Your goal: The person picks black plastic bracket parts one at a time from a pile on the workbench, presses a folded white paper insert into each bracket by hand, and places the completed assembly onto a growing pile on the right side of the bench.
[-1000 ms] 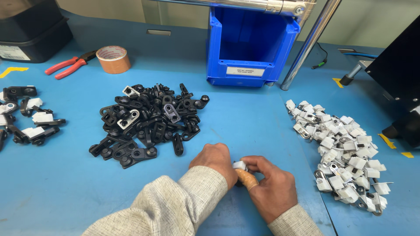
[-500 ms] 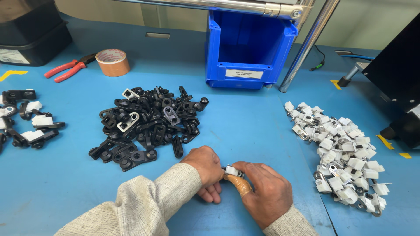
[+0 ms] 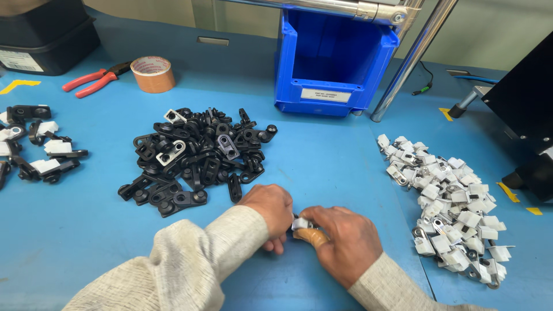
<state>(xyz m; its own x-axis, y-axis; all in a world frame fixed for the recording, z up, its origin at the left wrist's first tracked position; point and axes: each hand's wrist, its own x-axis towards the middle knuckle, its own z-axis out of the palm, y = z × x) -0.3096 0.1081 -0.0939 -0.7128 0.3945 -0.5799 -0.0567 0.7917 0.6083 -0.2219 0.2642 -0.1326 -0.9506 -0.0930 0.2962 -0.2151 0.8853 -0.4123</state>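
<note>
Hands (image 3: 311, 227) lower now, white clip (image 3: 300, 223) between them.

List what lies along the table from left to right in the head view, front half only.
Assembled black-and-white parts → black parts pile → left hand → small white part pinched between both hands → right hand → white parts pile.
</note>
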